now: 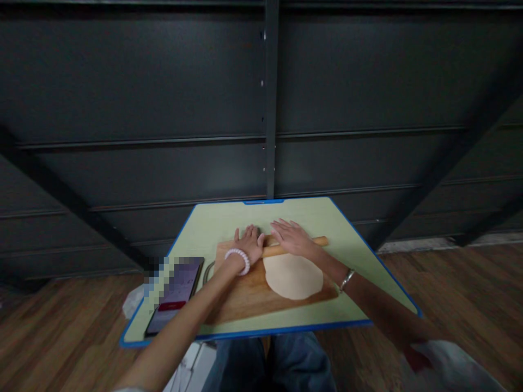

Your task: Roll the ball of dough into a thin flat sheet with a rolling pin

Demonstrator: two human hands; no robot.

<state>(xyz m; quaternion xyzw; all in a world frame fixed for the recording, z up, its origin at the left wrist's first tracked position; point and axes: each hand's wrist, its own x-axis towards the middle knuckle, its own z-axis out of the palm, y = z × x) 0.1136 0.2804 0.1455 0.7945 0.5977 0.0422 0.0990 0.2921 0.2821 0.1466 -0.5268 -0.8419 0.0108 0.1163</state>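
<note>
Just below the frame's centre, the left hand (pixel 250 244) and right hand (pixel 292 237) press flat, fingers spread, on a rolling pin (pixel 300 246) at the far edge of the dough round (pixel 292 276) on the wooden board (pixel 249 296), mid-roll; an even pull back across the dough seems called for.

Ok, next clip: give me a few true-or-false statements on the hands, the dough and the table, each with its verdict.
1. Both hands rest flat on the rolling pin. True: left hand, right hand.
2. The dough lies on a metal tray. False: it lies on the wooden board.
3. The dough is a flat round sheet. True.
4. A phone lies at the table's right edge. False: it lies at the left, beside the board.
5. The left wrist wears a white bead bracelet. True.
</note>
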